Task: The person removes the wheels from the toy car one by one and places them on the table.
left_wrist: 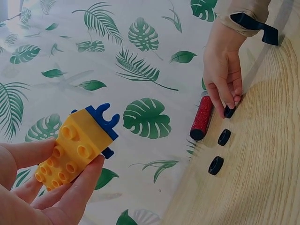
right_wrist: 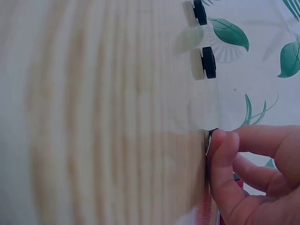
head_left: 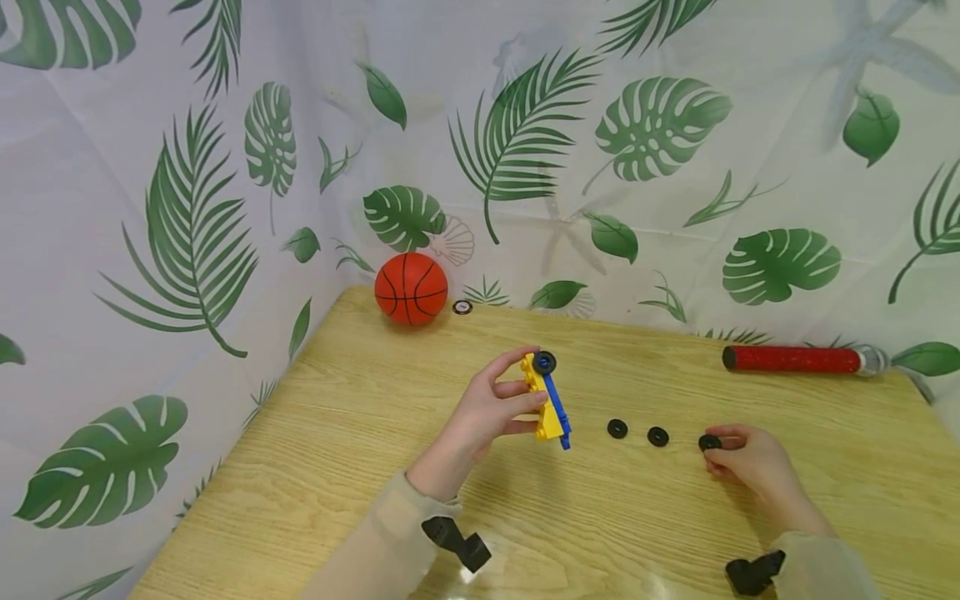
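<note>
My left hand (head_left: 487,408) holds up a toy car body (head_left: 550,423) above the table, thumb and fingers around its sides. The body is a yellow studded block on a blue base, tilted, with one black wheel (head_left: 544,362) showing at its upper end. In the left wrist view, blue hooks (left_wrist: 108,117) stick out from the block's end. Over to the right, my right hand (head_left: 753,462) pinches a small black wheel (head_left: 708,442) at the tabletop. Two more black wheels, one (head_left: 617,428) and another (head_left: 657,437), lie in line between the hands.
An orange toy basketball (head_left: 411,289) sits in the table's back left corner beside a small black-and-white disc (head_left: 462,307). Along the back right edge lies a red glittery tube (head_left: 795,359). Leaf-printed cloth (head_left: 450,125) walls the wooden table (head_left: 315,442) behind and to the left.
</note>
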The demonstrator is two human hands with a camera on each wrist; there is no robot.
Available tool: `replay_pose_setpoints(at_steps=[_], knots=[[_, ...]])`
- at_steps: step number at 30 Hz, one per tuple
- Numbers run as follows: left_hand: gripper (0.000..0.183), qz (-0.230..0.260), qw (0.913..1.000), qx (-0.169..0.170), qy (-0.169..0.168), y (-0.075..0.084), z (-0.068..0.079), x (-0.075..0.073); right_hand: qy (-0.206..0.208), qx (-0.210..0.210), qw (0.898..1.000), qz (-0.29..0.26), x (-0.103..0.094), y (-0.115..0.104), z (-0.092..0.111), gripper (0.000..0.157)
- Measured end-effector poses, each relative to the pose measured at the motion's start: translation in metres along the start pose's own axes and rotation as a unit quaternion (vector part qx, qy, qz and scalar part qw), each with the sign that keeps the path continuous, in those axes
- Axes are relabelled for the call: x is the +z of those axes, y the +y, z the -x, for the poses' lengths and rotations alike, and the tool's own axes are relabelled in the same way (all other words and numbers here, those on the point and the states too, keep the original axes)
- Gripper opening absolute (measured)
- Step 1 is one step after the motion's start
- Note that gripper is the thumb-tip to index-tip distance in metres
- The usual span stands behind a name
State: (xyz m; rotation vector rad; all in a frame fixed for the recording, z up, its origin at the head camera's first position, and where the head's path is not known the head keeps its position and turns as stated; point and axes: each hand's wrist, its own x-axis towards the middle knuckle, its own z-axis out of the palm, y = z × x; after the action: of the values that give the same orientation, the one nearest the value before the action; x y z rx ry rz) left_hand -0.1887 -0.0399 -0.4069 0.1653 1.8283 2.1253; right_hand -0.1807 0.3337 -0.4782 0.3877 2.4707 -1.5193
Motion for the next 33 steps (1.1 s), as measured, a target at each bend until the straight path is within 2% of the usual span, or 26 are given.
replay_pose_setpoints(at_steps=[2,4,7,9,15,24,33], knots=[[0.057,0.001,1.0000,0.000,0.000,0.0001,-0.0003,-0.0001,0.008,-0.004,0.999,0.032,-0.0006,-0.0005,-0.0010,0.048],[0.057,0.002,1.0000,0.000,0.000,0.0001,-0.0004,-0.0002,0.019,-0.019,0.995,0.097,-0.0012,-0.0014,-0.0012,0.047],[0.057,0.004,1.0000,0.001,0.000,0.0001,-0.0003,-0.0004,0.032,-0.035,0.981,0.186,-0.0019,-0.0027,-0.0012,0.045],[0.057,0.004,1.0000,0.003,0.000,0.0003,-0.0001,-0.0005,0.034,-0.046,0.973,0.223,-0.0023,-0.0032,-0.0010,0.045],[0.058,0.003,1.0000,0.004,0.000,0.0005,0.0004,-0.0008,0.035,-0.053,0.971,0.231,-0.0013,-0.0036,-0.0005,0.046],[0.058,0.008,1.0000,0.002,-0.002,0.0019,0.0001,-0.0003,0.048,-0.086,0.961,0.260,0.0003,-0.0036,0.0007,0.044],[0.058,0.006,1.0000,0.001,-0.001,0.0018,0.0009,-0.0002,0.034,-0.076,0.963,0.257,-0.0022,-0.0081,0.0029,0.051]])
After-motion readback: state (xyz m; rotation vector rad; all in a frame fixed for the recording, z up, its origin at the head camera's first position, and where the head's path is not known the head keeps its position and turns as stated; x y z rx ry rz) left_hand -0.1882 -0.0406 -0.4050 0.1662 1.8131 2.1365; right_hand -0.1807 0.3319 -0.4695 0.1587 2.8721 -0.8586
